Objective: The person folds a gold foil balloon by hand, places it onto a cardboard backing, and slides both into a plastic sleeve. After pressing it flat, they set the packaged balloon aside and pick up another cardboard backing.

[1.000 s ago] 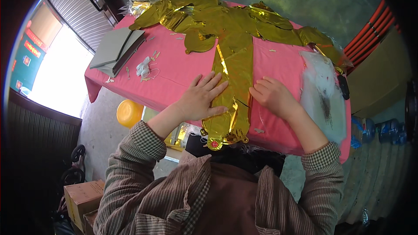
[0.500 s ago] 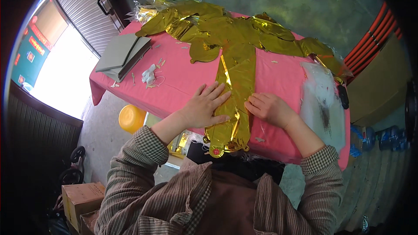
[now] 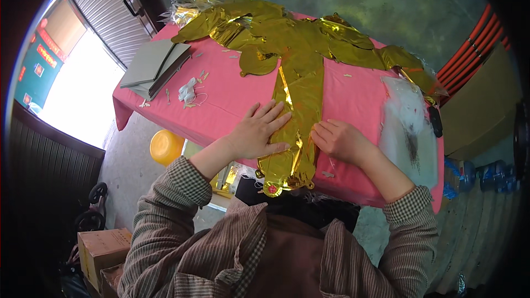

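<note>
A flat, uninflated gold foil balloon (image 3: 301, 77) lies over the pink-covered table (image 3: 221, 105). Its wide, lobed parts spread across the far side, and one long strip runs toward me, its end at the near edge by my lap. My left hand (image 3: 256, 131) rests on the left side of this strip, palm down, fingers spread. At the strip's right edge, my right hand (image 3: 343, 142) has its fingers curled together, pinching the foil; the fingertips are partly hidden. A small round red mark (image 3: 272, 189) shows at the strip's near end.
Grey boards (image 3: 149, 69) are stacked on the table's left, near white string (image 3: 187, 91) and small scraps. Clear plastic bags (image 3: 406, 121) and a black object (image 3: 435, 121) lie at the right. A yellow tub (image 3: 167, 147) and cardboard box (image 3: 102, 248) stand on the floor.
Both hands keep nearly the same places on the foil. The near end of the strip sits very slightly farther up and left in the picture.
</note>
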The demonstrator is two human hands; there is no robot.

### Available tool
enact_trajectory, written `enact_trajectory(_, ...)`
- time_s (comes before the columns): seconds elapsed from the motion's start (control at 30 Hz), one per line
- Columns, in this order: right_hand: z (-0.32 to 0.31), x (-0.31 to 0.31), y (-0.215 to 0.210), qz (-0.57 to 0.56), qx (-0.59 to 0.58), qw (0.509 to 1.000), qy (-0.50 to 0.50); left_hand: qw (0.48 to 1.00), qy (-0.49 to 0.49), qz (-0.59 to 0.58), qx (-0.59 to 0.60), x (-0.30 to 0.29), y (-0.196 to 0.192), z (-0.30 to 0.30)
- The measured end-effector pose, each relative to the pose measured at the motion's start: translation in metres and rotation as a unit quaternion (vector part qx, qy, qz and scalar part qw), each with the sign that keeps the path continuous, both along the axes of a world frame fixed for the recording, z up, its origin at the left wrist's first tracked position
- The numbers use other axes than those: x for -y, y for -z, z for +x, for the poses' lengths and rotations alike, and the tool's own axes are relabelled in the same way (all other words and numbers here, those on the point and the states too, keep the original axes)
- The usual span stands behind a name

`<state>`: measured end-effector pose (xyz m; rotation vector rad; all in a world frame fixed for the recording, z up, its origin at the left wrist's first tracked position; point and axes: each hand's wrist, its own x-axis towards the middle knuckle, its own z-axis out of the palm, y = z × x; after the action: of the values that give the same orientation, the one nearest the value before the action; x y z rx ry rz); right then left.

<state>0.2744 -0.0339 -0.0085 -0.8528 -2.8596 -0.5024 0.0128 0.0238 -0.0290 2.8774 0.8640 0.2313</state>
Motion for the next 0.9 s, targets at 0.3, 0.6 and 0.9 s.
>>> enact_trajectory(0.3, -0.001, -0.007, 0.006, 0.056, -0.031, 0.998, -0.001, 1.0, 0.001, -0.015, -0.001, 0.004, 0.004, -0.002)
enact_trajectory(0.6, -0.001, -0.004, 0.004, 0.016, -0.078, 0.997, -0.011, 1.0, 0.001, -0.006, 0.006, 0.004, 0.004, -0.003)
enact_trajectory(0.9, 0.004, 0.017, -0.003, 0.012, -0.095, 0.995, -0.005, 0.999, 0.011, -0.017, 0.03, 0.001, -0.005, -0.002)
